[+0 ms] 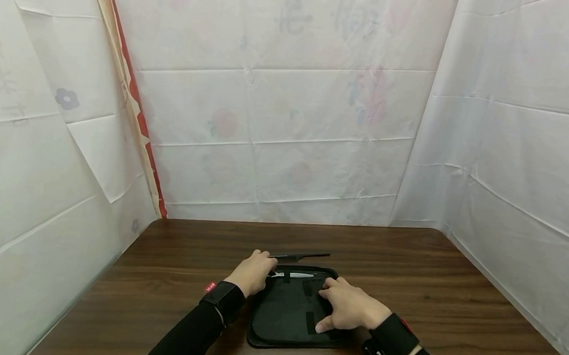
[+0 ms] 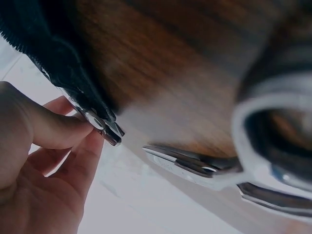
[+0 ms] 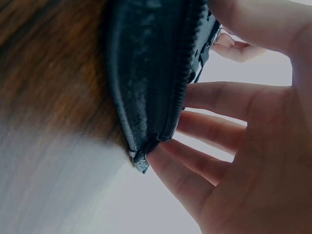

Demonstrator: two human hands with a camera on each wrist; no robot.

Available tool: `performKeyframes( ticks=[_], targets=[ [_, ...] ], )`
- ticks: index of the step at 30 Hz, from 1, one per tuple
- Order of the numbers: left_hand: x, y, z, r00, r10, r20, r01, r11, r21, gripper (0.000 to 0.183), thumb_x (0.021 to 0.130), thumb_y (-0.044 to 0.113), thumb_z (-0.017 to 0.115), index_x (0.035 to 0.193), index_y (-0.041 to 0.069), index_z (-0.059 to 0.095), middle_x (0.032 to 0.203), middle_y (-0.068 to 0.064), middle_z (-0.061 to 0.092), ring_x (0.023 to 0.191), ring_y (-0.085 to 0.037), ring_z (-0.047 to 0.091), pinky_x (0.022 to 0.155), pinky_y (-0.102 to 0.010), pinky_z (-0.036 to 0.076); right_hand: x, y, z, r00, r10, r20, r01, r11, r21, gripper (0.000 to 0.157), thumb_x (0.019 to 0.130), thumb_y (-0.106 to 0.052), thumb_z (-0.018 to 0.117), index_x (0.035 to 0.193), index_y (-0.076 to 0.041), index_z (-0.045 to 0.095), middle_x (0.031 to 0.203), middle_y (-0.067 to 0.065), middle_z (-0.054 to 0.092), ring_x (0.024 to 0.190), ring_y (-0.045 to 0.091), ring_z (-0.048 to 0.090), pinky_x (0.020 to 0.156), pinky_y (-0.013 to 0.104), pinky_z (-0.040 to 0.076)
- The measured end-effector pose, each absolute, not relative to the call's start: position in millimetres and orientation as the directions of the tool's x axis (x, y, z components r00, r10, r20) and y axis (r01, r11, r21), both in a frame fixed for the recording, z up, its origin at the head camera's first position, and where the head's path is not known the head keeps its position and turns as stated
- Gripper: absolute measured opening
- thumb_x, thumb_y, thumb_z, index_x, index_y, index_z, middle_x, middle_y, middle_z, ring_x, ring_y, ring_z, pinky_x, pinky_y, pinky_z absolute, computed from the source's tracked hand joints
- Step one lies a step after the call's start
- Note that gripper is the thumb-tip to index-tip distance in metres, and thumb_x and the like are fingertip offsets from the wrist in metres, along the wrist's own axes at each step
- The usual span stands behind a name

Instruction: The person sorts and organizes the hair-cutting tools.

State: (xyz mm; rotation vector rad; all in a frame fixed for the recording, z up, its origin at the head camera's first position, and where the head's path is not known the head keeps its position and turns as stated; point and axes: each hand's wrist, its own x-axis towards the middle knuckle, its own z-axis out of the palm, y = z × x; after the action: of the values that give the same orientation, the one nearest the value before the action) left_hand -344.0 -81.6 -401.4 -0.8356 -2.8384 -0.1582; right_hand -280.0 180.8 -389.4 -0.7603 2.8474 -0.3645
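Observation:
A black zippered case (image 1: 284,317) lies on the table with its inside facing up. Near its far edge are silver scissors (image 1: 301,275), crossed by a dark strap. My left hand (image 1: 255,272) is at the far left corner, where its thumb and fingers pinch the shiny handle end of the scissors (image 2: 100,126). Along the right side, my right hand (image 1: 350,305) touches the case with spread, fairly straight fingers, its fingertips against the zippered edge (image 3: 165,97). Just beyond the case lies a slim black comb (image 1: 304,256), its left end close to my left fingers.
Close to the left wrist camera is a silver-grey ringed thing (image 2: 229,179) with blade-like parts, resembling scissors. Dark wood tabletop (image 1: 189,237) surrounds the case. White printed sheets (image 1: 287,118) hang behind the table and along both sides.

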Motion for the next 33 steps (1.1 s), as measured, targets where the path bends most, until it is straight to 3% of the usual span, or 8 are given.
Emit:
performKeyframes(
  ticks=[33],
  targets=[
    [-346.2,-81.5,-400.9,-0.832,0.526,0.178,0.540,0.840,0.044,0.026,0.085,-0.007,0.077,0.104,0.010,0.070,0.101,-0.007,0.061,0.097,-0.027,0.056,0.079,-0.038,0.052,-281.0,181.0,-389.7,-0.852,-0.512,-0.108,-0.467,0.837,-0.284,0.075,0.080,-0.050,0.083,0.135,-0.003,0.064,0.135,0.007,0.054,0.124,0.030,0.049,0.095,0.049,0.050]
  ],
)
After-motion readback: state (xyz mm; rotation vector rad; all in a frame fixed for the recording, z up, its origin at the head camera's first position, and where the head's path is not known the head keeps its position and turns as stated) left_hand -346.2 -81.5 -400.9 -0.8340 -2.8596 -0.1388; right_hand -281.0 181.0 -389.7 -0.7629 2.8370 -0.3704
